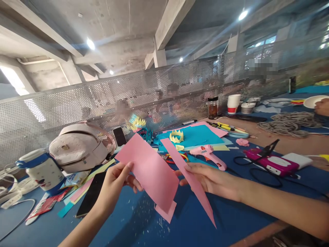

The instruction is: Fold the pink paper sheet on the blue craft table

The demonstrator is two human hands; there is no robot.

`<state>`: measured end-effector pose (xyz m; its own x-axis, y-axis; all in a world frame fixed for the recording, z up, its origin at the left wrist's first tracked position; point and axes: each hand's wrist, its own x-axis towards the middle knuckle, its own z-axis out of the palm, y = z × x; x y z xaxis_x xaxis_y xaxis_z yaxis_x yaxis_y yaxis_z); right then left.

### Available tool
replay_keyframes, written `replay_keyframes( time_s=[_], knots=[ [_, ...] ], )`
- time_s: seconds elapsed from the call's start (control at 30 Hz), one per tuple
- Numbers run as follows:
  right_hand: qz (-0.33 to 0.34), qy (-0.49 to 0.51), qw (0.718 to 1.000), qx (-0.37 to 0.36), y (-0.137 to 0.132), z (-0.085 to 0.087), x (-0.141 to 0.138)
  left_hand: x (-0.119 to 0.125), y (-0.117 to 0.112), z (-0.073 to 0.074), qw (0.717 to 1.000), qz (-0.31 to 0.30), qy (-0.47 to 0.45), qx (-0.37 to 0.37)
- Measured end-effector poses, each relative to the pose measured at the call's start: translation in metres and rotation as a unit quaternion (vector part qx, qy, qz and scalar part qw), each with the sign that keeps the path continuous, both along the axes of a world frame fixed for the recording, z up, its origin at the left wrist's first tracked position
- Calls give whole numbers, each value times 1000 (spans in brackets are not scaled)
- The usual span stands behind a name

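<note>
Pink sheet [151,168], raised above worktop [231,209]; gripped between thumb and fingers of left hand [122,176]. Pink strip [176,157] alongside, pinched in right hand [204,176]. Strip apparently already separated; both pieces plain-edged, unfolded. Yellow crown [176,136] seen finished beyond. Moving room afforded over clippings nearside, bounded by black phone [93,195] left, pink glue gun [209,154] beyond, worktop edge lower right.

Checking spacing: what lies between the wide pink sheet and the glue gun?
In the head view: the narrow pink strip in the right hand, scissors partly behind it, and a yellow paper scrap.
</note>
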<state>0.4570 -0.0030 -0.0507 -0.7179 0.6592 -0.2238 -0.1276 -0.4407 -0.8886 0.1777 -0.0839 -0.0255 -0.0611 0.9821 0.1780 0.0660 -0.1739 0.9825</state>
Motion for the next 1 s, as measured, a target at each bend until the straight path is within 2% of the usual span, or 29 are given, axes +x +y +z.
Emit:
replay_keyframes(
  time_s=[0.1, 0.2, 0.3, 0.4, 0.47, 0.53, 0.6, 0.67, 0.77, 0.87, 0.93, 1.0],
  knots=[
    [11, 0, 1000, -29, 3, 0, -2, 0, -5, 3, 997, -20, 46, 52],
    [7, 23, 997, -70, 9, -3, -4, 1, -12, 8, 987, -92, 78, 104],
    [9, 53, 996, -76, 13, -6, -6, 1, -16, 7, 976, -198, 36, 86],
    [29, 48, 997, -47, 14, -10, -5, -1, -13, -3, 960, -275, -19, 42],
    [41, 6, 999, -24, 13, -13, -4, -4, -8, -13, 956, -293, -24, 20],
    [56, -61, 997, 5, 13, -15, -2, -6, -2, -24, 959, -283, -13, 14],
    [85, -125, 986, 76, 15, -16, 0, -7, 3, -32, 966, -260, 0, 12],
    [106, -171, 957, 210, 21, -19, 1, -7, 6, -39, 971, -239, 22, -8],
    [111, -250, 881, 385, 29, -22, 3, -7, 8, -46, 976, -204, 32, -76],
    [108, -319, 816, 469, 32, -21, 4, -10, 7, -55, 970, -160, -32, -178],
    [104, -342, 788, 501, 30, -18, 3, -13, 5, -60, 957, -136, -77, -244],
    [95, -347, 769, 528, 29, -15, 1, -18, 3, -65, 954, -122, -82, -262]
  ],
)
